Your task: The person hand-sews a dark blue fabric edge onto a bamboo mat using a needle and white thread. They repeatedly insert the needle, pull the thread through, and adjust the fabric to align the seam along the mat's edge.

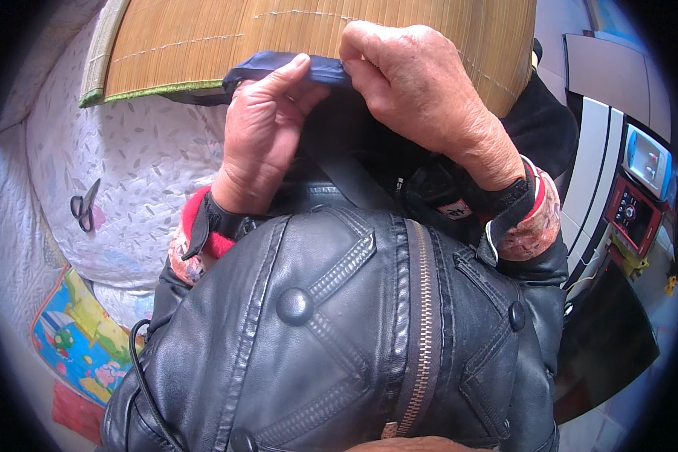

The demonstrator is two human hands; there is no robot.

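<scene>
A strip of dark blue fabric point(325, 69) is stretched between both hands, in front of a bamboo mat point(203, 34) with a green edge. My left hand point(265, 113) holds the fabric's left part, thumb on top and fingers beneath it. Thumb and forefinger of my right hand point(412, 85) pinch the right end of the fabric; whether a small tool such as a needle is between them cannot be seen. Black cloth lies below the hands, over the lap. Black-handled scissors point(83, 212) rest on the white patterned quilt point(141, 220) at the left.
At the right stand a white and blue container point(648, 155), a red device point(634, 213) with buttons and a dark glossy panel point(607, 339). A colourful cartoon-print mat point(85, 339) lies at lower left. Part of another hand or skin point(421, 444) shows at the bottom edge.
</scene>
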